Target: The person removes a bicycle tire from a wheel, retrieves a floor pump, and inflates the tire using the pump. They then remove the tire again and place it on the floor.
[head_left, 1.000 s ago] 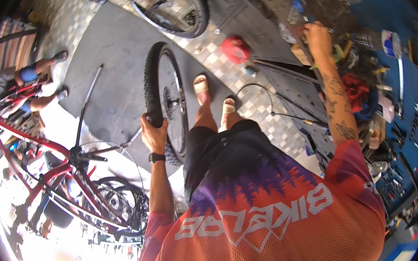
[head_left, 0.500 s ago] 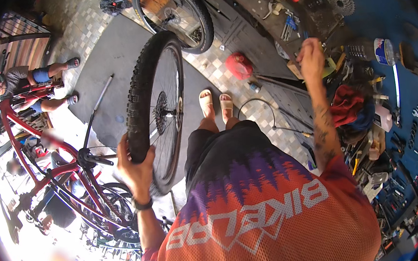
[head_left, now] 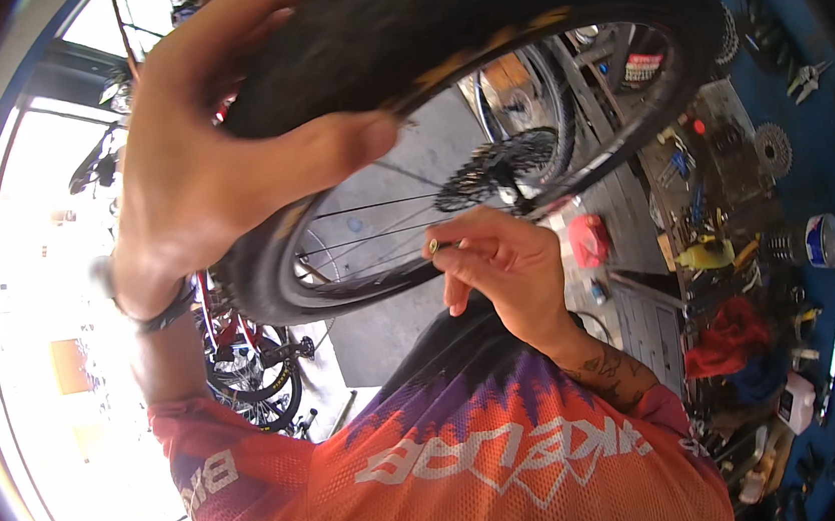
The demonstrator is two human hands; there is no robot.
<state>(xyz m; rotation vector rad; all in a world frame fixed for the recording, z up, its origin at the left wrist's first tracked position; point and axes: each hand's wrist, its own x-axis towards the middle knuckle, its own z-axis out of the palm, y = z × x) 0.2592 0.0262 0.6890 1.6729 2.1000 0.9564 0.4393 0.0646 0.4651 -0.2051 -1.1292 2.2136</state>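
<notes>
A bicycle wheel with a thick black tyre is raised and tilted close in front of me. My left hand grips that tyre at its left side, the thumb lying over the sidewall. The black cassette and thin spokes show inside the rim. Just below the rim's near edge, my right hand is closed in a pinch. Between thumb and forefinger sits a small dark cylindrical piece with a brass-coloured end; its exact kind is unclear. The fingertips are very near the rim, and I cannot tell whether they touch it.
Another wheel stands beyond, by the grey cabinet. A cluttered workbench runs along the right, with a clear plastic jar, a red cloth and a loose cassette. A red bundle lies below. Bicycles stand at left.
My left hand has lifted the wheel from beside my legs up close and tilted it. My right hand has come from over the bench to the rim, the small piece now visible in it.
</notes>
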